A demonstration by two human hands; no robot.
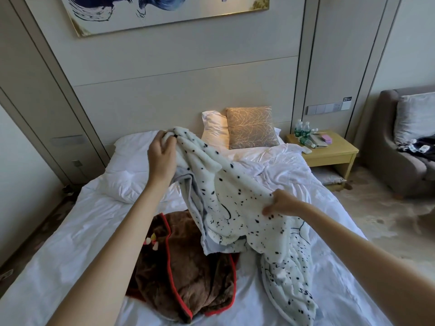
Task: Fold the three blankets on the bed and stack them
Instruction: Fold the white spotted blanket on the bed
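A white blanket with black spots (237,198) hangs lifted above the bed (58,243). My left hand (162,156) grips its top corner, raised over the middle of the bed. Lower and to the right, my right hand (280,203) pinches the blanket's edge. The blanket's lower end trails down onto the sheet at the near right. A brown blanket with red trim (188,274) lies crumpled on the bed beneath it. I see no third blanket as a separate piece; a pale grey layer shows under the spotted one.
A white pillow (127,165) lies at the bed's left head; a white pillow and a tan patterned cushion (251,128) lean on the headboard. A wooden nightstand (329,154) with bottles stands right of the bed, and a grey armchair (400,165) beyond it.
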